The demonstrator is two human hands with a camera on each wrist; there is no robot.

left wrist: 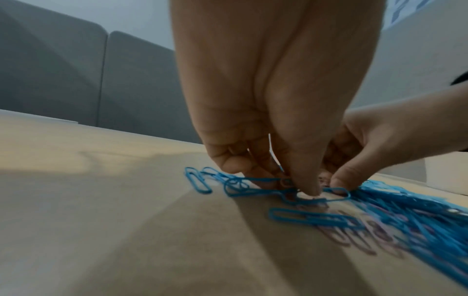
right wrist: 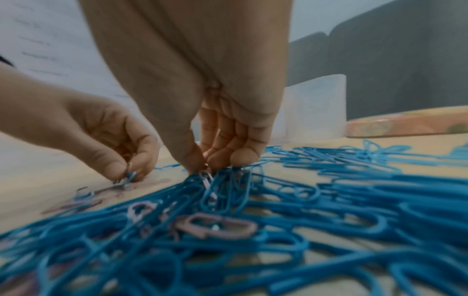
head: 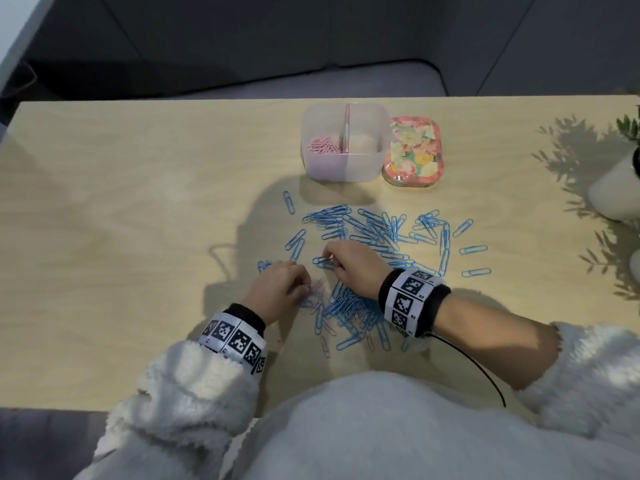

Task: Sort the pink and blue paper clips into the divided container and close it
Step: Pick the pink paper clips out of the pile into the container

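Blue paper clips [head: 377, 237] under both hands, left fingers [left wrist: 306, 188] and right fingers [right wrist: 192, 160] pinching clips.

Fluffy white sleeves [head: 194, 386], marker-tagged wristbands [head: 410, 299]

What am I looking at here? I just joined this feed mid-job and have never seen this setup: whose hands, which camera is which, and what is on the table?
No machine: a person works with bare hands, wearing cameras. The wide picture is from the head, looking down. There the left hand and right hand pick at a heap of blue paper clips on the wooden table, with a few pink paper clips mixed in near the left hand. The other two pictures come from the wrists, looking along the fingers. The clear divided container holds pink clips in its left compartment; the right looks empty. Its flowered lid lies beside it. Both hands pinch at clips; exactly which ones is blurred.
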